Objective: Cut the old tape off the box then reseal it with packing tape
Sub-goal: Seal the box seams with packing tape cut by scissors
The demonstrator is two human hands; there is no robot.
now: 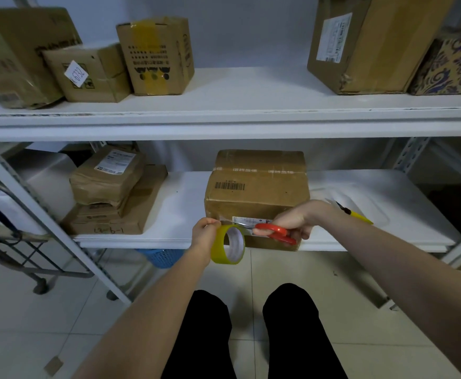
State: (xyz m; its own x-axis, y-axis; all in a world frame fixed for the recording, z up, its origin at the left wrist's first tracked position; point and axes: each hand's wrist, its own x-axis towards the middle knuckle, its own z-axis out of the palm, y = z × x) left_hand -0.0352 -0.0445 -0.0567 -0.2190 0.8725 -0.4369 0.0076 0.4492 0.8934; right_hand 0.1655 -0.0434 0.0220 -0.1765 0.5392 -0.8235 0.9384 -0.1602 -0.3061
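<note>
Your legs [204,337], in black, stand on the pale tiled floor [59,324] close to the rack. Both bare forearms reach forward, and your hands meet at the front edge of the lower shelf [360,192], near each other but not touching. Your left hand [206,231] pinches the loose end of the tape between thumb and fingertips. The yellow roll [228,244] hangs just below that pinch, its open core facing you. A thin clear strip [228,222] runs from the pinch to the right, toward the near face of the box [256,192]. Your right hand [295,220] is wrapped round the red handles of the scissors [274,233], blades pointing left at that strip; whether the blades are parted is too small to tell. The box sits at the front edge of the lower shelf, directly behind both hands, with a barcode on top and a white label on its near face. Below the shelf, left of the roll, is a blue basket [161,257]. Right of the box, behind your right wrist, a yellow-handled knife [357,213] lies on the shelf. Farther left on it is a stack of brown parcels [111,192]. On the top shelf [237,88] stand more cartons [155,56], with a patterned carton [450,64] at the far right
</note>
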